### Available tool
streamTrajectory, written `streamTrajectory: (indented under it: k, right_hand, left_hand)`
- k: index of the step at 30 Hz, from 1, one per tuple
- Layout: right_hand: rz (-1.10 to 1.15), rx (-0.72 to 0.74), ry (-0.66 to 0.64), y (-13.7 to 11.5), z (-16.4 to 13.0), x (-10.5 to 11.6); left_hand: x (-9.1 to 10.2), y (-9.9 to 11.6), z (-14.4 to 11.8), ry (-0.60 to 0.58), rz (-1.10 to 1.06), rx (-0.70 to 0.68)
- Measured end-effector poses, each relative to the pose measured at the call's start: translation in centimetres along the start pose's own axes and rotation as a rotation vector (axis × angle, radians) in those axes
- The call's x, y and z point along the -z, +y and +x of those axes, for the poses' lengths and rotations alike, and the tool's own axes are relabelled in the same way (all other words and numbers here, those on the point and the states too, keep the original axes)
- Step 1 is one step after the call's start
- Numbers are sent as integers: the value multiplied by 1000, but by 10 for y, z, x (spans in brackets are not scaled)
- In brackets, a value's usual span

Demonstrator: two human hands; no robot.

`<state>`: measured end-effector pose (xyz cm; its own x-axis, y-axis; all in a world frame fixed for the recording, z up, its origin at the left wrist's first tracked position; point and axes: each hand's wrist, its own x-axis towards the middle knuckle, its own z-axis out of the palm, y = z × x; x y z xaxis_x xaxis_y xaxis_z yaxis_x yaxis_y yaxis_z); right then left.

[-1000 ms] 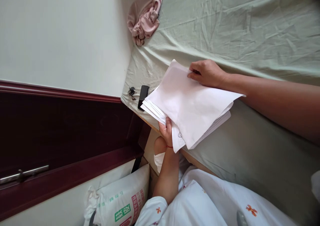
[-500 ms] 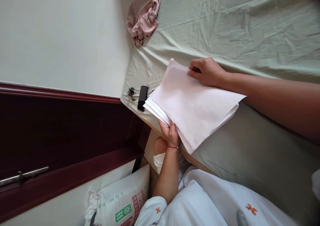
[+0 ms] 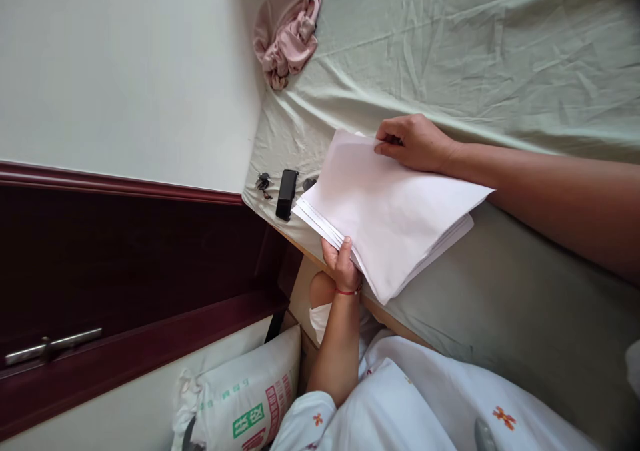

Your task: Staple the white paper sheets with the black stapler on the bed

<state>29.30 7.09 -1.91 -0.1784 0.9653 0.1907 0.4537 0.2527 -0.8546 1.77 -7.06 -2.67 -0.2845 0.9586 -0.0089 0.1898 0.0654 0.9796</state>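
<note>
A loose stack of white paper sheets (image 3: 385,211) is held above the edge of the bed, its top side blank. My left hand (image 3: 343,268), with a red string at the wrist, is closed on the stack's near left edge, thumb on top and fingers underneath. At the far edge, my right hand (image 3: 413,143) pinches the paper between thumb and curled fingers. Lower sheets fan out at the left and right edges, and a bit of print shows on one at the right.
Left of the paper on the green bed sheet (image 3: 480,58) lie a black rectangular device (image 3: 287,194), a small dark bunch like keys (image 3: 263,183) and a dark object (image 3: 309,184) partly hidden. A pink cloth (image 3: 287,34) lies by the wall. A stuffed white sack (image 3: 245,398) stands below, near a dark red door (image 3: 125,258).
The top sheet's far left corner has come down a little, and another sheet's edge now shows behind it. The dark object beside the black device has come into view. Both hands keep their grip.
</note>
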Motion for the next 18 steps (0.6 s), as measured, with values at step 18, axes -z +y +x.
streamTrajectory:
  k: [18]
  right_hand:
    - [201,17,-99,4,6,-3]
  left_hand:
    - [17,27,35,313,-90,-99]
